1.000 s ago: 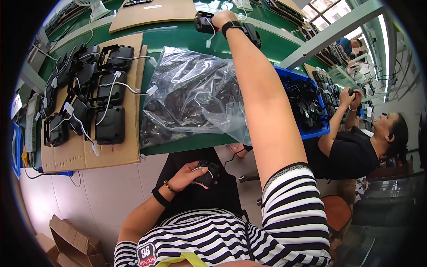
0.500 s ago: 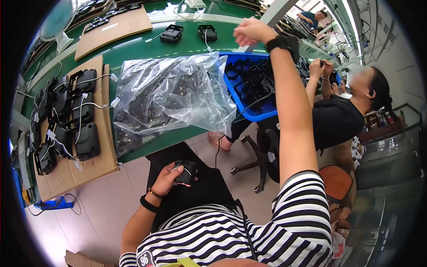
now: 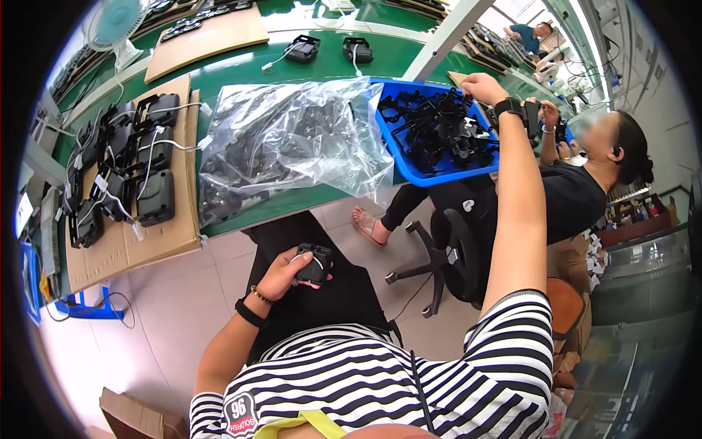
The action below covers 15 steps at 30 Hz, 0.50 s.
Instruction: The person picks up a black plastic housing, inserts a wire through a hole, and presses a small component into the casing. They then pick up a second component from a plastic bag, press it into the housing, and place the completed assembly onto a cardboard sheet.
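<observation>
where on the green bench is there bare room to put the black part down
Bare green table lies between the clear bag and the far cardboard sheet. Crowded: the near cardboard full of black units, and the blue tray.

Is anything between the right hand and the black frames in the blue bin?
Nothing visible stands between them. The right hand is over the far right corner of the blue bin, at the pile of black plastic frames. The clear plastic bag lies to the bin's left, out of the way. The left hand holds a small black housing in the lap.

Bright even daylight, soft shadows, strong fisheye bending, black vignetted rim
</observation>
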### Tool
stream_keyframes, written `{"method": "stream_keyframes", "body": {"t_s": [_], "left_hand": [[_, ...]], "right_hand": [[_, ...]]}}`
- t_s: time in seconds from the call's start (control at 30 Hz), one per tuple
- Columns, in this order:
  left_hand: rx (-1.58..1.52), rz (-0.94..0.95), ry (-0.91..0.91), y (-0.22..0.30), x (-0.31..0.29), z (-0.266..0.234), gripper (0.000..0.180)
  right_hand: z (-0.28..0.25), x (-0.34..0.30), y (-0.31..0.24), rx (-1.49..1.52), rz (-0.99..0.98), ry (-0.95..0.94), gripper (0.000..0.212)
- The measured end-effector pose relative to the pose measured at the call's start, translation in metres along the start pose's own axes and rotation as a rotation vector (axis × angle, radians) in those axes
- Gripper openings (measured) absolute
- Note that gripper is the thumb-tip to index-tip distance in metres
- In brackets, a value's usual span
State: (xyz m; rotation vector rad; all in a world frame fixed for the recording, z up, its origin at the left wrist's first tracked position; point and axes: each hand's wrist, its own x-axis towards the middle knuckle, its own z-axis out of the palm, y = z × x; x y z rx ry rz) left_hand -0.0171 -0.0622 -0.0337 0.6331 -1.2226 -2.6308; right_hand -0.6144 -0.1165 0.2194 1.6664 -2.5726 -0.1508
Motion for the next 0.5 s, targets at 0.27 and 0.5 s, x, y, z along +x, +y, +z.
{"method": "stream_keyframes", "body": {"t_s": [0.27, 0.5], "left_hand": [[-0.083, 0.020, -0.001, 0.003, -0.001, 0.004, 0.047], [-0.117, 0.025, 0.008, -0.001, -0.004, 0.003, 0.049]], "right_hand": [[-0.004, -0.039, -0.106, 0.141, -0.228, 0.236, 0.024], [0.043, -0.017, -0.159, 0.033, -0.572, 0.163, 0.031]]}}
